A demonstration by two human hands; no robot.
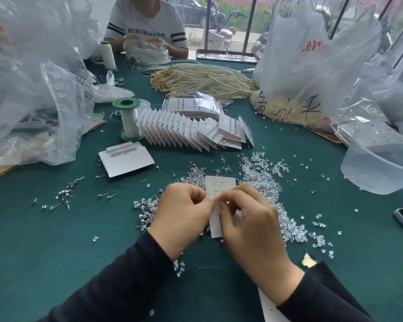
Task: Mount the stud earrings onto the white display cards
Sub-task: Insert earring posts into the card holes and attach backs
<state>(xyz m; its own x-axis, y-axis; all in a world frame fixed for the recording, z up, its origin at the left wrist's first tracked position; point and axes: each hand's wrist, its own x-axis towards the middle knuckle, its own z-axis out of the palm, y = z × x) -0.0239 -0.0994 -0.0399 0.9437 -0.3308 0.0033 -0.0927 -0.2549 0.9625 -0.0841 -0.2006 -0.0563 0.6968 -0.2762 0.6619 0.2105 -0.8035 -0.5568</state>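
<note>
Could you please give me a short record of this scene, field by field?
surface: green table
left hand: pinches the card at its edge
right hand: pinches at the same card; what its fingertips hold is hidden
studs: loose pile left of the card
clear backs: loose pile right of the card
finished cards: fanned row farther back

The desk [44,240] is covered in a dark teal-green cloth that runs to its far edge. Behind it stands a wide window [235,10], split by dark frame bars [250,24] (those at the right lean aslant). Soft, even daylight comes through the glass. Outside are a dark car [196,12], a parked scooter [227,33], green shrubs [258,22] and a red brick wall [242,0].
</note>
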